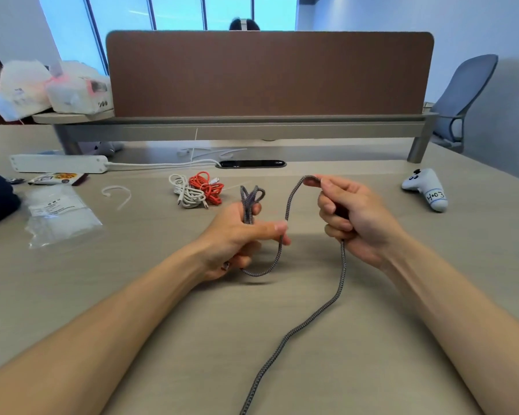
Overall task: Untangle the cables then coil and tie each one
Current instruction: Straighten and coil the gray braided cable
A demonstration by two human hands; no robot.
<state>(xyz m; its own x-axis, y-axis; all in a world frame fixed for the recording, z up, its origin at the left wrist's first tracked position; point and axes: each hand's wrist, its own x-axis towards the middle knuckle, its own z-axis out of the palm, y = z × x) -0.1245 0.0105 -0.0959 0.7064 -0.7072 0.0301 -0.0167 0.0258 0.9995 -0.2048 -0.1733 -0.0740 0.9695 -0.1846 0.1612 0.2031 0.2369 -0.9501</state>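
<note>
Above the desk (372,339), the left hand (237,238) clamped gathered loops of the grey braided cable (340,283). The right hand (351,217) gripped the next bend, the tail trailing nearward. The cable looked light and pliant, best held close to the loops.

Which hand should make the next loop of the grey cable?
Probably the right hand: it grips the loose length of the grey cable, while the left hand is busy holding the gathered loops.

We see left hand (237,241) gripping coiled grey cable (285,217); right hand (351,217) holds its next loop above the desk (132,295).
</note>
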